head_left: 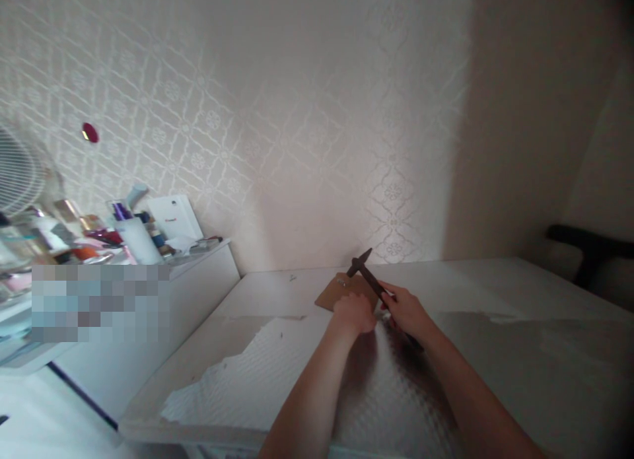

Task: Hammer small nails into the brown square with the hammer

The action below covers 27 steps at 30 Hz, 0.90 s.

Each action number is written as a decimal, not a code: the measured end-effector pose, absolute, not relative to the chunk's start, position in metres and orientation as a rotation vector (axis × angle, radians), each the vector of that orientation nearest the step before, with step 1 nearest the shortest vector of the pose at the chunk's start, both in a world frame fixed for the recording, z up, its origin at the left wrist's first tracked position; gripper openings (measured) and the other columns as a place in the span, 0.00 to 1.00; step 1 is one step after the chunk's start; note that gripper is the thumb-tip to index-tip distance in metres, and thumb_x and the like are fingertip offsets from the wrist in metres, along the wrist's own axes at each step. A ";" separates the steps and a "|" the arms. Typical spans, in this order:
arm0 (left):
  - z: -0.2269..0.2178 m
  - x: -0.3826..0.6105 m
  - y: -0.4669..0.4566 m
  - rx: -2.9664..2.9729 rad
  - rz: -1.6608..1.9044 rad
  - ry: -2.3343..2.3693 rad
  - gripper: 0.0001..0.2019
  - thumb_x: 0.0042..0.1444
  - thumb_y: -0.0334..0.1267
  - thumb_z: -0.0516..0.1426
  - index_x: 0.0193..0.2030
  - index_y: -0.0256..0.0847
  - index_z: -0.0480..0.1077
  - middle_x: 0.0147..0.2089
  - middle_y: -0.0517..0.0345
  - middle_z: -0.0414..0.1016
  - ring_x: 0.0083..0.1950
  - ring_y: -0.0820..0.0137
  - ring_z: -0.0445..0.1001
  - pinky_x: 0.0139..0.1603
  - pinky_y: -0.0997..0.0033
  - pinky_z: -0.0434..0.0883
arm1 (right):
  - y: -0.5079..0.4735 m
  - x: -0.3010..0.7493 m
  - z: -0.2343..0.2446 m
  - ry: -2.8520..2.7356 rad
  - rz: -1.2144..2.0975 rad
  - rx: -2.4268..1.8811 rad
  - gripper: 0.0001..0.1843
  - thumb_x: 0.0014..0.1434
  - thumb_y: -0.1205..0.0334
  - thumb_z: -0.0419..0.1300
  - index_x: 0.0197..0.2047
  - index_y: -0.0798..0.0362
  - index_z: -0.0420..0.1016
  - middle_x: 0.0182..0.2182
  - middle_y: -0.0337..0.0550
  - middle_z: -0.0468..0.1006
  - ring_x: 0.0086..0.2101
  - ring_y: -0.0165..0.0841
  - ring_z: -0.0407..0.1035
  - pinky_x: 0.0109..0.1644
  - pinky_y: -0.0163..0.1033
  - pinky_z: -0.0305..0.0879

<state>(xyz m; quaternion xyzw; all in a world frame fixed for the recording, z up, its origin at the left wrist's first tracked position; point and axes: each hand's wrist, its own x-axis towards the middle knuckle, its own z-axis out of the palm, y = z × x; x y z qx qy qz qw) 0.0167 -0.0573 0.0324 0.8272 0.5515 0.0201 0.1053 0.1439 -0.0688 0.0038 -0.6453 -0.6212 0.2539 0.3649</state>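
Beyond both hands, a pale patterned wall (297, 115), filling the top half of the view. Under the forearms and stretching out to either side, a white table (520, 294). Draped across its near part, directly beneath the wrists, a dimpled white sheet (277, 380). Far off to the left of the left hand, a low white shelf unit (198, 274) crowded with bottles (133, 238), with part of a fan (17, 172) behind them. Far off to the right of the right hand, the dark back of a chair (589, 244).

Just ahead of the knuckles, lying flat on the table, a brown card (341, 288). Left hand (352, 314) curled shut, resting on the near edge of that card, either pinning or pinching it; hard to tell which. Right hand (406, 310) just beside the left, almost touching, closed round the handle end of what look like dark scissors (369, 277).

Long axis of the scissors slanting away from the right hand, up and to the left toward the wall. Blades slightly parted at the tip, crossing above the far right corner of the card. Card nearer to the left hand and touching it; scissor tip just past the left knuckles, over the card's far edge.
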 end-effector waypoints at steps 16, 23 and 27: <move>0.039 -0.007 -0.043 2.326 -0.151 1.924 0.21 0.56 0.39 0.50 0.57 0.39 0.63 0.55 0.40 0.68 0.55 0.55 0.68 0.51 0.58 0.67 | -0.077 0.142 0.006 -1.618 0.111 -2.017 0.23 0.61 0.62 0.49 0.59 0.51 0.63 0.43 0.50 0.76 0.43 0.40 0.71 0.45 0.41 0.63; 0.053 -0.010 -0.047 2.373 -0.087 2.017 0.15 0.55 0.33 0.50 0.46 0.36 0.72 0.47 0.39 0.74 0.50 0.54 0.72 0.45 0.59 0.70 | -0.081 0.142 0.010 -1.566 0.086 -2.095 0.22 0.61 0.61 0.50 0.58 0.52 0.64 0.42 0.51 0.76 0.43 0.40 0.71 0.46 0.41 0.63; 0.047 -0.019 -0.032 2.481 0.101 1.919 0.14 0.54 0.35 0.53 0.47 0.42 0.72 0.48 0.48 0.74 0.51 0.60 0.71 0.49 0.65 0.69 | -0.081 0.143 0.010 -1.576 0.111 -2.104 0.22 0.61 0.61 0.50 0.58 0.52 0.64 0.42 0.51 0.76 0.44 0.40 0.71 0.47 0.41 0.63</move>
